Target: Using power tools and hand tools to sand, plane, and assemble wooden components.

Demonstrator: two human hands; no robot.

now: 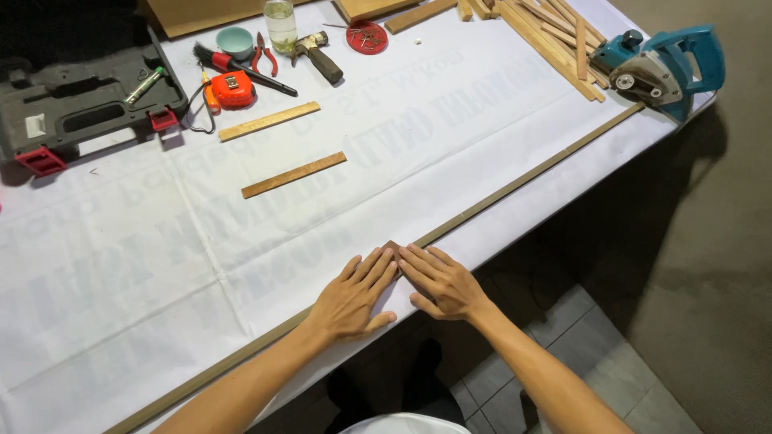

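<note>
My left hand (354, 293) and my right hand (441, 281) lie flat, side by side, near the table's front edge. Their fingertips press on a small brown piece (392, 246), mostly hidden under the fingers. It sits on a long thin wooden strip (523, 177) that runs diagonally along the table edge. Two short wooden slats (294, 174) (268, 121) lie farther back on the white printed sheet (145, 265) that covers the table.
At the back left stands a black open tool case (80, 96). Near it are an orange tape measure (232, 89), pliers (264, 58), a hammer (318, 56), a clear bottle (281, 24), a red lid of nails (367, 37). A bundle of wooden sticks (555, 40) and a teal power planer (663, 68) sit back right. Tiled floor lies below.
</note>
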